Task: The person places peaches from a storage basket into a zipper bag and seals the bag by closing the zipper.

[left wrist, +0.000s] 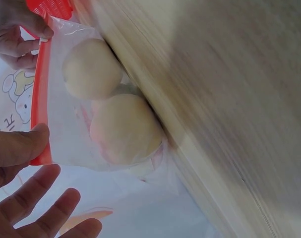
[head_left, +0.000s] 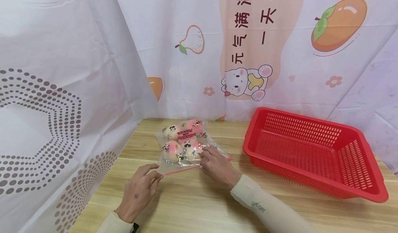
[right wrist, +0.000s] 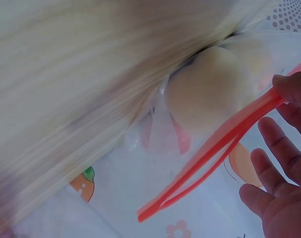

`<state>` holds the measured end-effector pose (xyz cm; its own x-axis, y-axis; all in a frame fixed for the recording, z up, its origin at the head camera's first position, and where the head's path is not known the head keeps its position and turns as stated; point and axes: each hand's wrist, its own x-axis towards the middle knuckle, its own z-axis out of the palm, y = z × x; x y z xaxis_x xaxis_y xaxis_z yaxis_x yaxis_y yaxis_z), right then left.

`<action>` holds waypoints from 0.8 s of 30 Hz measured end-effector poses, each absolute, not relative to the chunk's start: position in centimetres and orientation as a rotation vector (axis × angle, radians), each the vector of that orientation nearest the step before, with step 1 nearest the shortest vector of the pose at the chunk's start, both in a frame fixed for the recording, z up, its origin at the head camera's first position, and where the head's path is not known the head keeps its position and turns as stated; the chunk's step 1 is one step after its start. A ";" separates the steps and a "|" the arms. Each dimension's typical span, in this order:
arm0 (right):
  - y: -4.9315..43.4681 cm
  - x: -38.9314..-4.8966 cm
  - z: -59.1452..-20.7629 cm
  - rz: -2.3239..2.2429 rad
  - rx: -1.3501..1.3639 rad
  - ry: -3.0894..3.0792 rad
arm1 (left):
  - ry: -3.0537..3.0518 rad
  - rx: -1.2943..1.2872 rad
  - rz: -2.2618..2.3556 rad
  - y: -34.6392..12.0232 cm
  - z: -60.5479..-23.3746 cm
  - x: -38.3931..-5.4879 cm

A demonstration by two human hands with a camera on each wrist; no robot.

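Observation:
A clear zip bag (head_left: 186, 133) with printed cartoon figures lies on the table, holding several round, pink-and-cream peaches (left wrist: 125, 129). Its red zip strip (head_left: 181, 171) faces me. My left hand (head_left: 138, 190) pinches the strip's left end between thumb and index finger, the other fingers spread. Further right along the strip, my right hand (head_left: 216, 165) pinches it; a small white slider (left wrist: 43, 39) shows at those fingertips in the left wrist view. Beyond the right hand, the two red edges (right wrist: 205, 168) stand apart in the right wrist view.
A red plastic basket (head_left: 298, 157) with perforated sides stands on the wooden table (head_left: 186, 205) at the right. A printed curtain (head_left: 199, 74) hangs behind the table, and a grey-patterned cloth (head_left: 102, 70) hangs along the left side.

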<state>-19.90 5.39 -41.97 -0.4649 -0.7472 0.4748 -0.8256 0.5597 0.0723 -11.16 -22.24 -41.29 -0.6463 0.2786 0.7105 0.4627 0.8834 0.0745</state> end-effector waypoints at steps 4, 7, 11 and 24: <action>5.6 -20.0 -42.0 0.235 1.268 -2.338 | -2.318 -0.516 -0.319 -22.3 -41.3 -11.1; 5.7 -19.9 -41.9 0.236 1.262 -2.352 | -2.322 -0.513 -0.318 -22.3 -41.2 -11.1; 5.8 -19.9 -41.9 0.212 1.243 -2.384 | -2.323 -0.515 -0.318 -22.4 -41.2 -11.1; 6.3 -19.8 -41.8 0.185 1.207 -2.442 | -2.322 -0.511 -0.312 -22.6 -41.0 -11.1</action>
